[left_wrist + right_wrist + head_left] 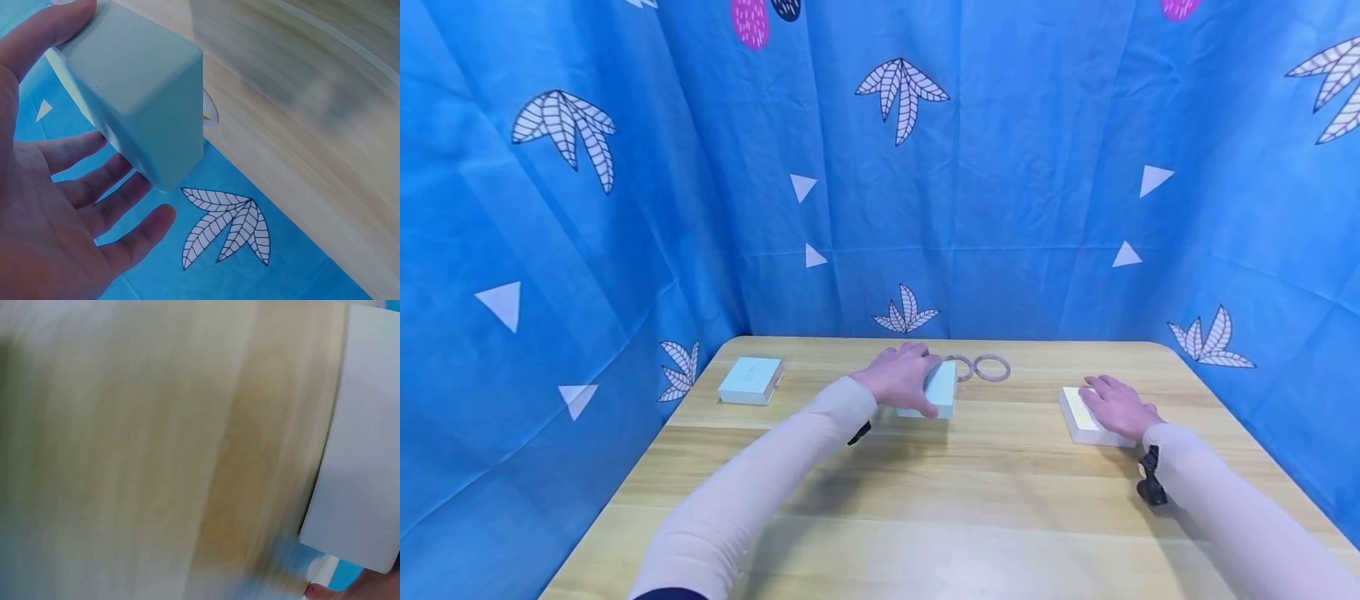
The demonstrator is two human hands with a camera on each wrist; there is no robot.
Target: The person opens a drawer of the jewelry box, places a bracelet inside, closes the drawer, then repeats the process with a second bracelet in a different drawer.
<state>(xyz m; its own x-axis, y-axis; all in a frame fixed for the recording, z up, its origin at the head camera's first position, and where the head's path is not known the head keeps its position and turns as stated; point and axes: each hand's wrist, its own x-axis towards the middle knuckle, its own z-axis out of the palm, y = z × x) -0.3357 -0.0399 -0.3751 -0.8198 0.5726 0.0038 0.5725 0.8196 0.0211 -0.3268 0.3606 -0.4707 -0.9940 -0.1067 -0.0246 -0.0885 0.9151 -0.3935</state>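
Observation:
Near the middle of the table, my left hand (904,379) grips a pale green box (942,390). In the left wrist view the thumb lies on one side of the box (144,81) and the fingers reach along the other. On the right, my right hand (1117,406) is over a white box (1084,423) with a pale yellow upper face, its fingers across it. The right wrist view shows a plain side of the white box (356,437) sharply against a blurred table, with a fingertip (319,591) below; most of that hand is hidden.
Another pale green box (751,379) lies at the table's back left. Two thin rings (992,367) lie side by side just beyond the left hand's box. A blue patterned curtain (1030,183) hangs behind and beside the wooden table (985,517).

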